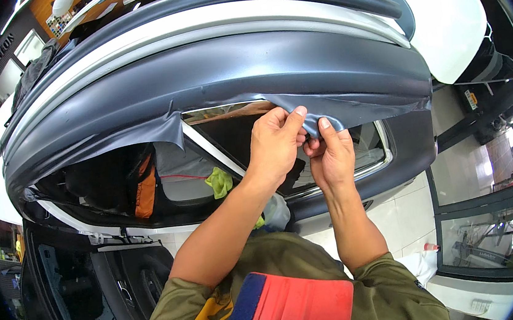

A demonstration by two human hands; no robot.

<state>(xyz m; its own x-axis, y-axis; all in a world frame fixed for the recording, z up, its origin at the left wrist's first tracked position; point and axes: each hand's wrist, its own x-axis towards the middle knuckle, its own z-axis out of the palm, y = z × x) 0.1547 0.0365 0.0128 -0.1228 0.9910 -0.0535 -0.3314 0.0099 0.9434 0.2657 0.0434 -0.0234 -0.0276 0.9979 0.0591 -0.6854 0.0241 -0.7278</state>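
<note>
A matte blue-grey vinyl film (356,106) hangs loose along the roof edge of a car, over its rear side window (363,146). My left hand (273,143) pinches the film's lower edge between thumb and fingers. Close beside it on the right, my right hand (333,155) grips the same edge, thumb on top, with the film bunched between the two hands. Another loose flap of film (170,131) droops over the front door opening. A red squeegee (304,306) with a dark felt edge shows in front of my chest; what holds it up is hidden.
The open car door (129,283) stands at lower left. Inside the opening are a grey seat (186,167) and a yellow-green cloth (219,182). A white car part (453,17) is at far right, and a glass-panelled door (492,236) stands at lower right.
</note>
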